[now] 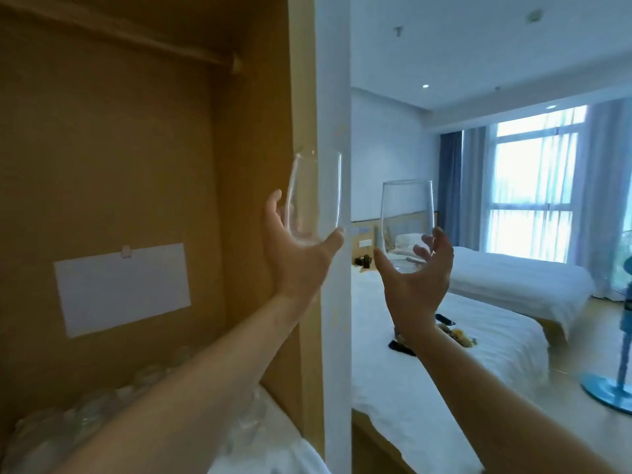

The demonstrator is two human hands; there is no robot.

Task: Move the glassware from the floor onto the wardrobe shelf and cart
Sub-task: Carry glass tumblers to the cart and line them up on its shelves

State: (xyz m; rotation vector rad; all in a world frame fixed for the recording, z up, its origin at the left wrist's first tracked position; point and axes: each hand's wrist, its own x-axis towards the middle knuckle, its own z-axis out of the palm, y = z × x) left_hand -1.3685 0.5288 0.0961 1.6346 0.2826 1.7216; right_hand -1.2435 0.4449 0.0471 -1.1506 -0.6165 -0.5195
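So the biggest thing here is the wooden wardrobe (136, 148) filling the left side, open, with one hanging rail (143, 46) up top and one white paper sheet (121, 289) pinned to its back panel. Its white side panel (333, 97) splits the view from the room behind, where there are two white beds (444, 354), one near and one further by the window (533, 193).

Down on the wardrobe shelf (212, 398) there's a cluster of clear glasses (85, 415) already parked. It's blurry and half hidden by the arm, so I can't give a proper count, just "several".

Then two stemless glasses in the air, one per hand. The left hand (297, 258) cups the left glass (314, 196) around its base, fingers curled under it, right in front of the wardrobe's edge. The right hand (415, 278) does the same with the right glass (407, 224), thumb on one side and fingers on the other, out over the room side.

Both are held upright by the bottom and kept apart, which I'd guess is so they don't clink and can be set straight down next to the others.
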